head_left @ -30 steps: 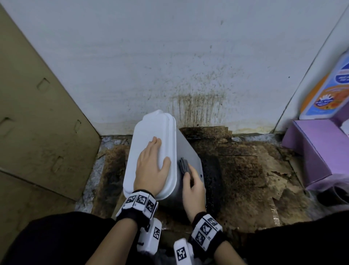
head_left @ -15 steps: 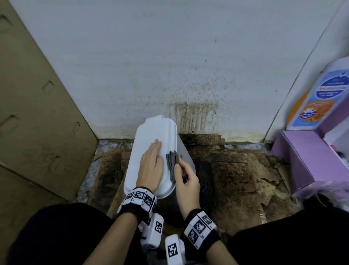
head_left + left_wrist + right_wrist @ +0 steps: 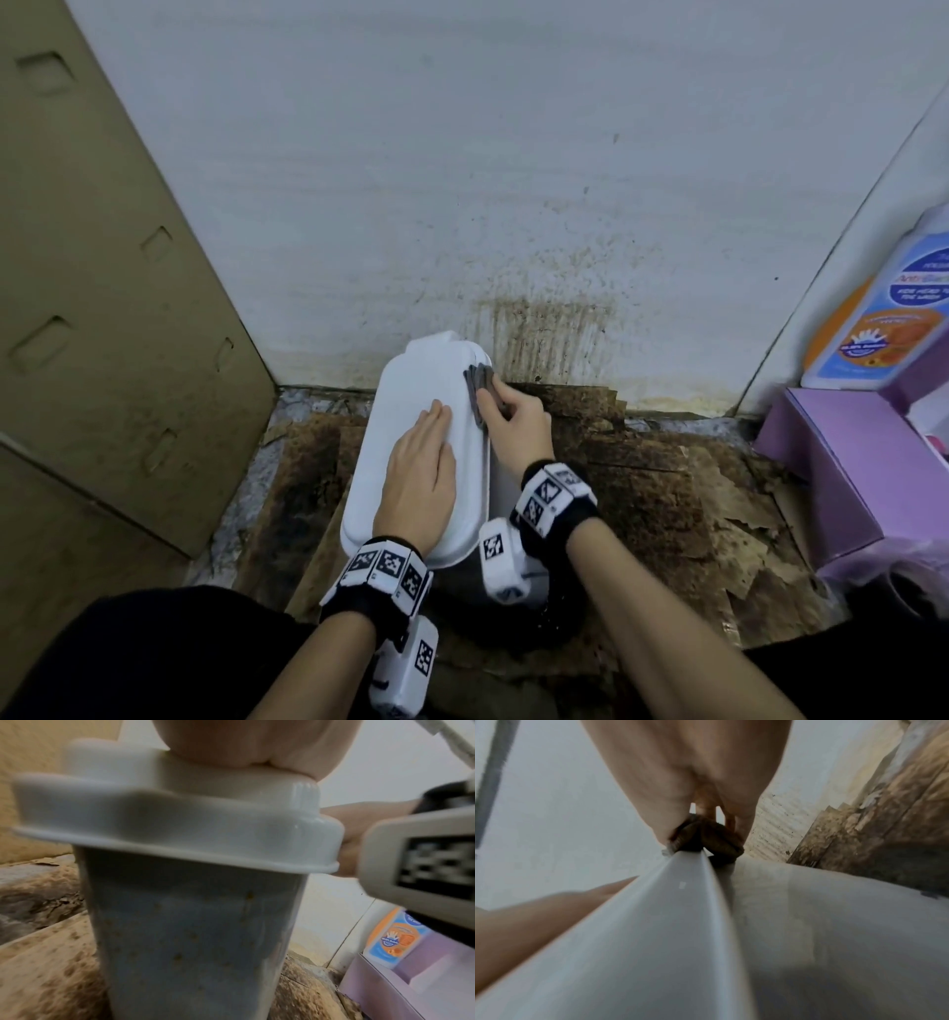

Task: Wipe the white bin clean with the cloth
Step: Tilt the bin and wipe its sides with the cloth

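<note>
Nearest the person, at six o'clock of the head view, the left hand (image 3: pixel 418 475) lies flat on the lid of the white bin (image 3: pixel 411 411), fingers straight and together, pointing toward twelve; it seems placed there to pin the tall, narrow bin against the sideways push of the wiping, since such a bin would likely tip or slide. The bin stands on stained cardboard (image 3: pixel 642 488) spread over the floor, near the middle of the view. Its side wall, seen from the left wrist, is dotted with small brown specks (image 3: pixel 177 956), so I judge that the wiping is not finished. Farther on, at about one o'clock from the left hand, the right hand (image 3: pixel 516 426) reaches along the lid's right edge with its wrist low beside the bin, fingers and thumb curled around a folded grey cloth (image 3: pixel 477 383). The cloth straddles the lid's far right rim, which suits cleaning that lip. Beyond, at twelve o'clock, the wall (image 3: pixel 513 180) carries brown streaks.
</note>
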Motion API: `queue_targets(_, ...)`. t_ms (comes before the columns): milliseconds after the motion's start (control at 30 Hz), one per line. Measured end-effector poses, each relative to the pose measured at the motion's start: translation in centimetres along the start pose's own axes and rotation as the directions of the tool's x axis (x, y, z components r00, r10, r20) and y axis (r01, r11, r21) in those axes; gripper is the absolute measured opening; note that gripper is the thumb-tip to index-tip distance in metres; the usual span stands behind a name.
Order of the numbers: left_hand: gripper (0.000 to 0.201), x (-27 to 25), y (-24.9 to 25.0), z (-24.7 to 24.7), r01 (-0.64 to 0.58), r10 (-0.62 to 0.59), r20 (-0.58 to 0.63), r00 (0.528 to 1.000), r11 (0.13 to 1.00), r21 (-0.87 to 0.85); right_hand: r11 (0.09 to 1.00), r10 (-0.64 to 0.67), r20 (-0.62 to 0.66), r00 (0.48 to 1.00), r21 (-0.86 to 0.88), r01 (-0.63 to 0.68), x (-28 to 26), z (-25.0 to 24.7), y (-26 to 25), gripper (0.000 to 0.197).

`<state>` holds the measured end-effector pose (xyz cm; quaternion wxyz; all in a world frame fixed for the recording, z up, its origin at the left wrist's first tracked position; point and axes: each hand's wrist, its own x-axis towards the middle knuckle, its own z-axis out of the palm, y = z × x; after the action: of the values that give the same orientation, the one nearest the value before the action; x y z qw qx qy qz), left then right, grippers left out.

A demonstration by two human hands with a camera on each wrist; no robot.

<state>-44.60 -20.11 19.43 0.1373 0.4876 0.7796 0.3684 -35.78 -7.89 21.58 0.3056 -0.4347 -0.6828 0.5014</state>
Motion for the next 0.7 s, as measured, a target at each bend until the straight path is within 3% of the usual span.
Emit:
queue_targets(100,0.049,0.0,0.0,-0.1,-0.008,0.008,-0.008,1.0,1.0,0.001,1.0,0.022,0.043,0.999,0.018,-0.023,3.1,-0.1,0.0,0.048)
queue_targets(233,0.048,0.1,0.0,-0.1,-0.001,0.001,-0.012,1.0,1.0,-0.002,1.0,0.023,0.049,0.999,0.012,-0.024,3.1,-0.3,0.3,0.049)
queue_targets(567,0.049,0.1,0.1,0.3,-0.011,0.011,-0.001,1.0,1.0,0.021,0.997,0.014,-0.124,0.992,0.077,-0.004,-10.0,1.2,2.5,0.042)
queue_targets(700,0.051,0.0,0.8,0.8,-0.03,0.029,0.022,0.999,0.999,0.02,0.998,-0.016,-0.164,0.986,-0.064,0.005,-10.8,1.8,2.6,0.039)
